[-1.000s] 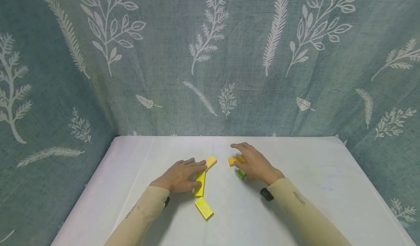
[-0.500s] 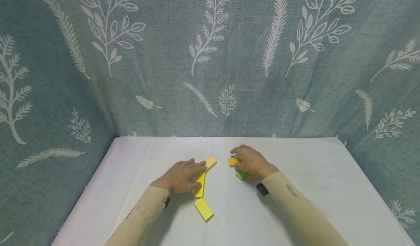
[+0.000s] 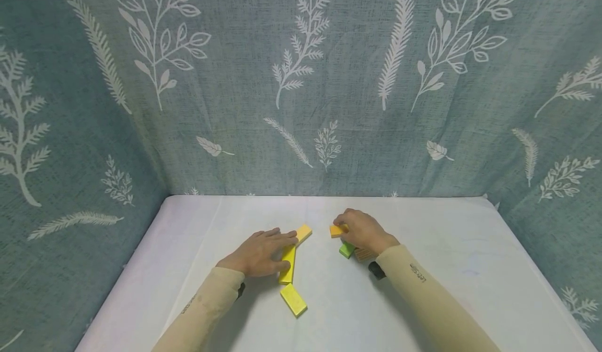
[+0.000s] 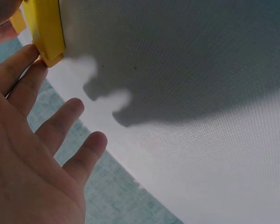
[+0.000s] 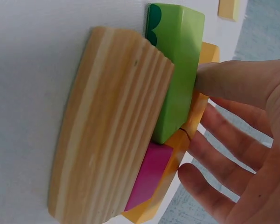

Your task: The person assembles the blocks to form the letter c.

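In the head view, my left hand point(image 3: 258, 253) lies over a long yellow block point(image 3: 288, 258), fingers spread and mostly straight. In the left wrist view, two fingertips touch the end of that yellow block point(image 4: 44, 28). A pale orange block point(image 3: 304, 233) lies just beyond those fingers. To the right, my right hand point(image 3: 364, 231) pinches an orange block point(image 3: 335, 231), with the thumb on its near side and fingers on the far side. In the right wrist view, a green block point(image 5: 179, 70), a magenta block point(image 5: 149, 175) and a striped bare-wood block point(image 5: 112, 121) lie close beside this orange block.
A shorter yellow block point(image 3: 293, 300) lies on the white table point(image 3: 329, 310), nearer the body than the long yellow one. Patterned teal fabric point(image 3: 244, 80) rises behind the table's far edge and along both sides.
My right hand has come down and its fingers have closed in on the orange block, baring more of the green and wooden blocks. My left hand has stayed in place.
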Demonstrator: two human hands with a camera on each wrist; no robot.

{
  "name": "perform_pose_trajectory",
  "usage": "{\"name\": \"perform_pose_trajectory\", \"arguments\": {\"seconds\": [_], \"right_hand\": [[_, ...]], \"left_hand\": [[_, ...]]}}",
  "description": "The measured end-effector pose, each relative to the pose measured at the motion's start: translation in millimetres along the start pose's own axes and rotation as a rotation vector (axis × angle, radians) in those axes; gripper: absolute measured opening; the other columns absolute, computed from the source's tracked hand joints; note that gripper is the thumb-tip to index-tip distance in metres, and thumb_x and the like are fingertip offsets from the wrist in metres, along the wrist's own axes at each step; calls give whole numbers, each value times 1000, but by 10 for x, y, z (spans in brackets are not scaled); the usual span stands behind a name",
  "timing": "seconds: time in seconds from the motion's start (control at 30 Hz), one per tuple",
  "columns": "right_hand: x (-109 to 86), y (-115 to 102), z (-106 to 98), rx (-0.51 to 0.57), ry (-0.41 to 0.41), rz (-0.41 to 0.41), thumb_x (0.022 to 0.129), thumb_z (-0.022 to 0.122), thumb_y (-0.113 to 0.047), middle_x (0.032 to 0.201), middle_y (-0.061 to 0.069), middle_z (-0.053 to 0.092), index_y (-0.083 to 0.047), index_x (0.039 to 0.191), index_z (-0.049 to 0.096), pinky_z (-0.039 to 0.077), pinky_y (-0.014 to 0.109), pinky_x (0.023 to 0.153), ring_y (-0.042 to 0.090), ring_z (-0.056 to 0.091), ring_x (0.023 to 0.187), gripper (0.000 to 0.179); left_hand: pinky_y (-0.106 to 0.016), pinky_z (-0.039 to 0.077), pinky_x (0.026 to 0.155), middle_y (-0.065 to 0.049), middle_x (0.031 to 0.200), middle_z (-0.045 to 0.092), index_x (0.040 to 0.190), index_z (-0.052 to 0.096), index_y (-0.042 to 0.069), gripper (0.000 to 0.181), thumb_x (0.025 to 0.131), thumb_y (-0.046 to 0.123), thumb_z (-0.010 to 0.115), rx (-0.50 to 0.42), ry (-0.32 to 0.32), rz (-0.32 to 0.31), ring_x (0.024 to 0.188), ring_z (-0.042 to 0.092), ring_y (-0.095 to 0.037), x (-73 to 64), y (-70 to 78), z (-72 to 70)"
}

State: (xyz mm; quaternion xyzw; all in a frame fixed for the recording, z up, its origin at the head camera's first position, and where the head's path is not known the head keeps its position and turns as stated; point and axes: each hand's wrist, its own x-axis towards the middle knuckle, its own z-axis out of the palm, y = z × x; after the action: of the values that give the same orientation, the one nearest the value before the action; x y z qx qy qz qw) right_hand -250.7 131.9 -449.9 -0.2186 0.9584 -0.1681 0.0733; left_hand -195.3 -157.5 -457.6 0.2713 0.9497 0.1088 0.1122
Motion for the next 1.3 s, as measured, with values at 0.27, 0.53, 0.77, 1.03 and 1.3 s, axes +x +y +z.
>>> {"name": "perform_pose_trajectory", "arguments": {"seconds": [0.27, 0.53, 0.77, 1.03, 1.3], "right_hand": [[17, 4, -26, -61, 39, -26, 89, 77, -14, 117, 3, 70, -14, 123, 75, 55, 38, 90, 19, 64, 104, 34], [59, 13, -22, -19, 285, -144, 91, 78, -17, 119, 6, 69, -13, 125, 72, 56, 43, 92, 25, 66, 107, 35], [100, -45, -5, 26, 390, -202, 89, 80, -17, 116, 6, 68, -14, 124, 73, 56, 43, 89, 24, 66, 105, 36], [163, -145, 51, 43, 348, -222, 89, 80, -15, 113, 2, 70, -14, 123, 73, 57, 40, 89, 22, 66, 102, 35], [225, -219, 110, 10, 296, -190, 91, 78, -16, 114, 1, 70, -15, 123, 73, 55, 39, 92, 21, 67, 104, 33]], "left_hand": [[-56, 29, 118, 9, 159, 41, 150, 52, 25, 59, 94, 39, 66, -2, -1, -5, 147, 35, -33, 4, 18, 9], [-55, 28, 118, 10, 160, 40, 151, 50, 26, 61, 94, 40, 66, -3, -15, -14, 147, 35, -31, 3, 24, 16], [-54, 29, 118, 10, 160, 39, 152, 50, 26, 61, 95, 41, 66, 9, -24, -24, 148, 35, -31, 3, 30, -6], [-53, 29, 118, 11, 161, 37, 153, 48, 27, 61, 95, 42, 66, 10, -41, -33, 148, 34, -29, 15, 23, -12], [-54, 30, 118, 10, 161, 37, 153, 48, 26, 62, 96, 40, 66, 3, -37, -22, 147, 35, -30, -15, 28, -25]]}}
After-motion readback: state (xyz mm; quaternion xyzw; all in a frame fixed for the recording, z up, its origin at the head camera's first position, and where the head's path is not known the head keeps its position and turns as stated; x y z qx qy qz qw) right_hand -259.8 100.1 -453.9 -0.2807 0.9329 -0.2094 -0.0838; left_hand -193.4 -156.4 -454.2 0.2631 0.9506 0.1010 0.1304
